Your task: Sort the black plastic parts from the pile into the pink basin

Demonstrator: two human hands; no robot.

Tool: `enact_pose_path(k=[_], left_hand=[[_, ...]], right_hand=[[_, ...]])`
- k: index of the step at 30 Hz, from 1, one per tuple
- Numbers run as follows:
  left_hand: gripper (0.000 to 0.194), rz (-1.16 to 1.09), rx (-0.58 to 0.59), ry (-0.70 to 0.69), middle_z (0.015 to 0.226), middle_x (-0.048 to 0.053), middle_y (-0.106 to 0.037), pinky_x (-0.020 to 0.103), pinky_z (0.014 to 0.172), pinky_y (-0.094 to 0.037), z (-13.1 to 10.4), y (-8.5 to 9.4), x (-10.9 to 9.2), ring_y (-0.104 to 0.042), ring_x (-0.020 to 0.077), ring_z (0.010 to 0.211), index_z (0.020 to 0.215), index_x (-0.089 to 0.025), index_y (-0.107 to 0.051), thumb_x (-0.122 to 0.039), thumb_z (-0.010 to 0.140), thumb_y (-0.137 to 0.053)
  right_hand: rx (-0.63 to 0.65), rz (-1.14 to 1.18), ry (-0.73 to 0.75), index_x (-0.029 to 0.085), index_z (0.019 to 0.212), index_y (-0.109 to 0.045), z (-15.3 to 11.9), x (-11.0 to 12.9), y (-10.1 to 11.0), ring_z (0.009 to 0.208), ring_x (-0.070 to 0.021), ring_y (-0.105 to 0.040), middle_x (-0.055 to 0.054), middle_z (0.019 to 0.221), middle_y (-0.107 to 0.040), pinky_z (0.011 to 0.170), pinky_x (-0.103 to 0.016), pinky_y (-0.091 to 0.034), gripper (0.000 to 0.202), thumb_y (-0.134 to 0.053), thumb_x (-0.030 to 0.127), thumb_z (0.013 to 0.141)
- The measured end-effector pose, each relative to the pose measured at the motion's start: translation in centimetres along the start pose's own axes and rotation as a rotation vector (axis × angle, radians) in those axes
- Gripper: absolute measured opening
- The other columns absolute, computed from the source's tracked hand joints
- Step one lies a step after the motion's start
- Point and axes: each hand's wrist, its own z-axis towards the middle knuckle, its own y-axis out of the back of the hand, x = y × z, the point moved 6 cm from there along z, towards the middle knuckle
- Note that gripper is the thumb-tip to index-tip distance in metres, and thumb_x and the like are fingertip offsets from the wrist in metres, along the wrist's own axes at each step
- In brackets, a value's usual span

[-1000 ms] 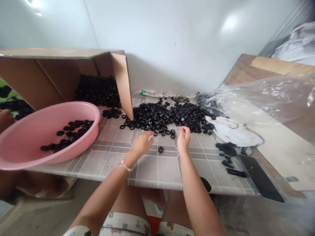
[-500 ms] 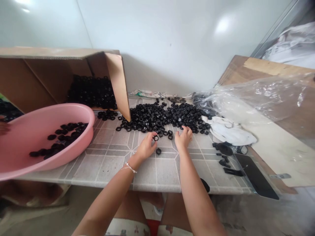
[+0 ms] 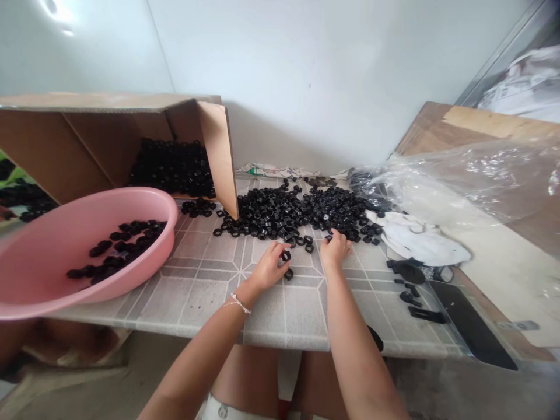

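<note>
Shorts: pale shorts (image 3: 223,410) at the bottom edge; a small printed mark shows, too blurred to read.
Surface: gray tile-pattern surface (image 3: 262,315), front edge crossed by both forearms.
Left wrist: pale beaded bracelet (image 3: 238,303).
Left grip: left hand (image 3: 266,269), grip narrow, thumb and fingers holding a black ring (image 3: 286,256) in front of the heap.
Single part: loose black ring (image 3: 289,274), on the surface just beside the left thumb.
Right grip: right hand (image 3: 336,252), fingers bent at the front of the heap; whether they hold a part cannot be told.
Right-hand edge: dark flat panel (image 3: 475,324), with small black parts (image 3: 411,271) to its left.
Basin: pink basin (image 3: 164,251), left of the hands, containing black pieces (image 3: 114,259).
Heap: black ring heap (image 3: 275,211), spread beyond both hands.
Cloth: white cloth (image 3: 424,240), right of the heap.
Carton: cardboard box (image 3: 216,151), on its side, its opening facing the basin; black parts (image 3: 175,169) piled inside.
Wall base: printed sheet (image 3: 280,171) with green marks, lettering too small to read.
Far right: white bag (image 3: 531,87), markings blurred.
</note>
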Motion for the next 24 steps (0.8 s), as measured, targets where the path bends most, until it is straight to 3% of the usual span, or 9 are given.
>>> enact_pose_path(k=[4,9,12,16,20,24], left_hand=[[0.027,-0.085,-0.077,0.095,0.096,0.004,-0.057,0.034,0.086,-0.05,0.4,0.2,1.1,-0.056,0.016,0.089,0.102,-0.018,-0.056,-0.012,0.075,-0.06],[0.026,-0.158,-0.148,0.175,0.098,0.005,-0.056,0.035,0.087,-0.052,0.6,0.7,1.9,-0.058,0.0145,0.087,0.104,-0.016,-0.061,-0.016,0.078,-0.06],[0.028,-0.204,-0.142,0.204,0.095,0.004,-0.055,0.034,0.084,-0.054,0.8,0.6,2.5,-0.059,0.0132,0.083,0.104,-0.017,-0.064,-0.017,0.077,-0.061],[0.026,-0.239,-0.176,0.247,0.096,0.006,-0.059,0.034,0.083,-0.054,1.3,0.6,3.2,-0.061,0.014,0.083,0.102,-0.014,-0.064,-0.017,0.077,-0.062],[0.027,-0.318,-0.206,0.319,0.099,0.008,-0.063,0.033,0.081,-0.053,1.4,0.7,3.4,-0.063,0.0154,0.085,0.102,-0.013,-0.059,-0.02,0.076,-0.065],[0.026,-0.375,-0.226,0.373,0.1,0.008,-0.065,0.032,0.08,-0.052,1.2,1.2,3.2,-0.064,0.0164,0.085,0.098,-0.014,-0.059,-0.025,0.076,-0.066]], right_hand=[[-0.017,0.068,0.041,0.017,0.1,-0.068,0.0,0.1,1.1,0.099,-0.0309,-0.048,-0.014,0.096,-0.058,0.086,-0.048,-0.034,0.033,-0.044,0.017,0.079],[-0.051,0.531,0.192,0.015,0.104,-0.063,-2.3,3.7,2.3,0.091,-0.0229,-0.054,-0.013,0.1,-0.057,0.083,-0.04,-0.044,0.033,-0.039,0.022,0.082],[0.072,0.752,0.198,0.017,0.095,-0.061,-4.6,6.5,0.9,0.085,-0.0198,-0.057,-0.011,0.099,-0.058,0.077,-0.035,-0.049,0.025,-0.044,0.027,0.081],[0.3,0.915,0.201,0.017,0.095,-0.062,-6.8,8.9,-0.6,0.094,-0.0194,-0.06,-0.011,0.106,-0.061,0.085,-0.036,-0.05,0.024,-0.052,0.032,0.079],[0.45,0.947,0.149,0.017,0.095,-0.064,-7.3,9.0,-1.0,0.096,-0.0201,-0.062,-0.01,0.103,-0.067,0.091,-0.038,-0.047,0.026,-0.053,0.034,0.079],[0.536,0.913,0.137,0.018,0.099,-0.067,-7.0,8.7,-1.4,0.094,-0.0216,-0.061,-0.01,0.105,-0.067,0.085,-0.038,-0.048,0.031,-0.06,0.039,0.076]])
